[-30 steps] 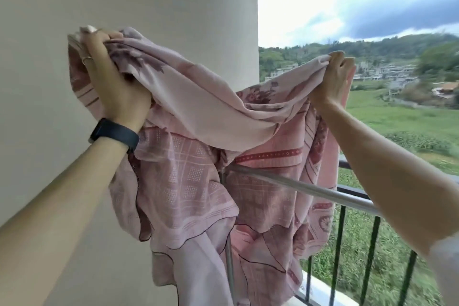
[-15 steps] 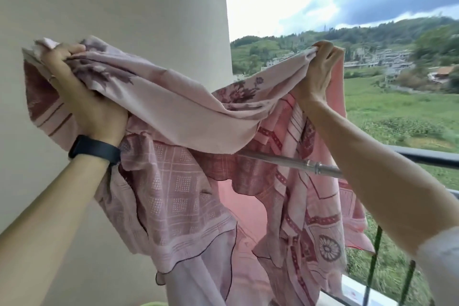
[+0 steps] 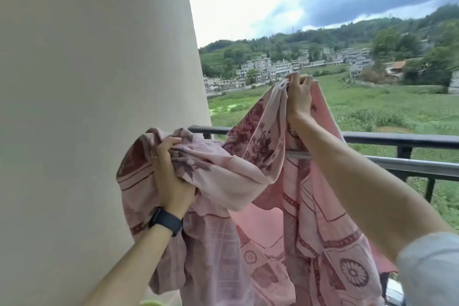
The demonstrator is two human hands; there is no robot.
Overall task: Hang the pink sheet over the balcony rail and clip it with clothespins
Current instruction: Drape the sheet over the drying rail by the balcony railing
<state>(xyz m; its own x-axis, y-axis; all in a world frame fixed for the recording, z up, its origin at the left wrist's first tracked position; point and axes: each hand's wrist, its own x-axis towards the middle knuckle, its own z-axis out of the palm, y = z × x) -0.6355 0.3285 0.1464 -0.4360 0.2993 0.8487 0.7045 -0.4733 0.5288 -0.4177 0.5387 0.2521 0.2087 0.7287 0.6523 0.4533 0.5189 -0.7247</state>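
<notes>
Two-handed grip on pink sheet: left hand fisted round bunched edge at 8 o'clock, right hand pinching corner high at 2 o'clock, likely to spread fabric along balcony rail. Draped partly over silver rod; no clothespins visible.

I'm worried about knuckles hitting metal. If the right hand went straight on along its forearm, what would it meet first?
Probably nothing: the right hand, gripping the pink sheet, sits above the black rail, and only open air shows beyond, though depth is unclear.
</notes>
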